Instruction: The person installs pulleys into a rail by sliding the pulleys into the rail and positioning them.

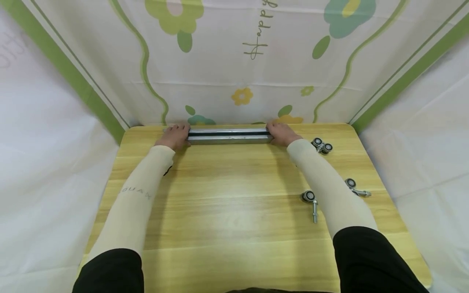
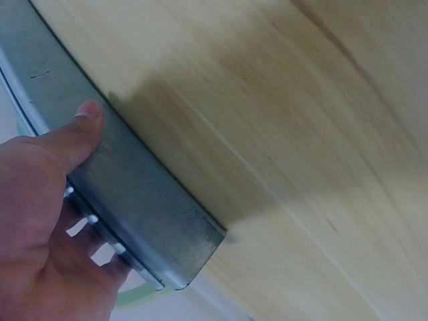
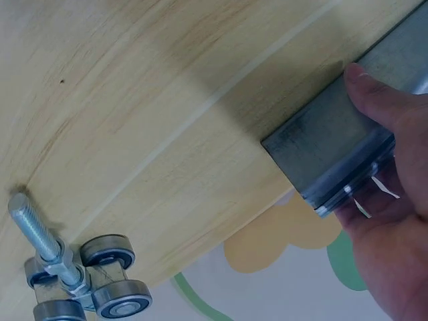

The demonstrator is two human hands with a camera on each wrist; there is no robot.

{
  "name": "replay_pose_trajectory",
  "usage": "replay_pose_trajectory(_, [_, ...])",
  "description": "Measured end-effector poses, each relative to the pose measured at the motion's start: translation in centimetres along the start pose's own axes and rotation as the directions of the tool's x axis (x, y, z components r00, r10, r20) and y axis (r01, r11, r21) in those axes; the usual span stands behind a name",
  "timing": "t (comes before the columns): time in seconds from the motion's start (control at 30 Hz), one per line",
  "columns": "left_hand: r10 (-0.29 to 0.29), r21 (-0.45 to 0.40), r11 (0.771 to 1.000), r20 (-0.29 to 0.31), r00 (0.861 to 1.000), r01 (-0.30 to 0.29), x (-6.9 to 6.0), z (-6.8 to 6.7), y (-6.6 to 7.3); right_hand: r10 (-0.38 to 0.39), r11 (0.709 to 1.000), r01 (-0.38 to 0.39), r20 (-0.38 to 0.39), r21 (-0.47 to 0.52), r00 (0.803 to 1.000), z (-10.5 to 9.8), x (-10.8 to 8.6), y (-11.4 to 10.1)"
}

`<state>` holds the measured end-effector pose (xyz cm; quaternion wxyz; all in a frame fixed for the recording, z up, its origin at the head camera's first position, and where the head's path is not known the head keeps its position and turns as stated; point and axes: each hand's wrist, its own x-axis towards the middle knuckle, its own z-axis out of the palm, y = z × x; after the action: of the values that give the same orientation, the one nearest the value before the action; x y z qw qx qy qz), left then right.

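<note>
A slotted galvanized metal rail (image 1: 229, 139) lies along the far edge of the wooden table, its open slot facing up. Near its left end my left hand (image 1: 176, 136) grips it; in the left wrist view the thumb presses the rail's flat side (image 2: 134, 154) and the fingers reach round the other side. My right hand (image 1: 282, 133) holds the opposite end the same way, thumb on the near face of the rail (image 3: 321, 144) in the right wrist view. Nearest to that hand stands a wheeled roller with a threaded bolt (image 1: 321, 145), also plain in the right wrist view.
Two more bolt rollers lie on the wooden table (image 1: 227, 211): one roller (image 1: 309, 197) left of my right forearm, another roller (image 1: 351, 183) partly behind it. A white cloth with flowers (image 1: 220, 69) hangs directly behind the far edge; white cloth flanks both sides.
</note>
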<state>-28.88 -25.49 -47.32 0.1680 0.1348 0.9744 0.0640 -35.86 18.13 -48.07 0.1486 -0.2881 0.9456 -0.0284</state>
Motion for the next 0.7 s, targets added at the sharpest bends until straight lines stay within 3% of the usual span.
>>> replay_pose_trajectory(0.2, [0.005,-0.026,1.000,-0.010,1.000,-0.005,-1.2,0.6,-0.6,-0.056,0.998,0.056,0.009,-0.030,0.998,0.0,-0.8,-0.9])
replay_pose_trajectory(0.4, [0.050,-0.010,0.999,-0.046,0.998,-0.051,-2.8,0.8,-1.0,-0.095,0.995,0.096,0.021,-0.040,0.995,-0.2,-2.1,-1.9])
replay_pose_trajectory(0.57, [0.066,0.001,0.998,-0.076,0.995,-0.066,-4.8,0.9,-0.9,-0.131,0.990,0.131,0.000,-0.058,0.991,-0.2,-3.3,-2.7])
replay_pose_trajectory(0.7, [0.064,0.005,0.998,-0.066,0.996,-0.064,-6.8,1.4,-0.9,-0.178,0.982,0.176,-0.017,-0.071,0.984,0.6,-4.5,-3.4])
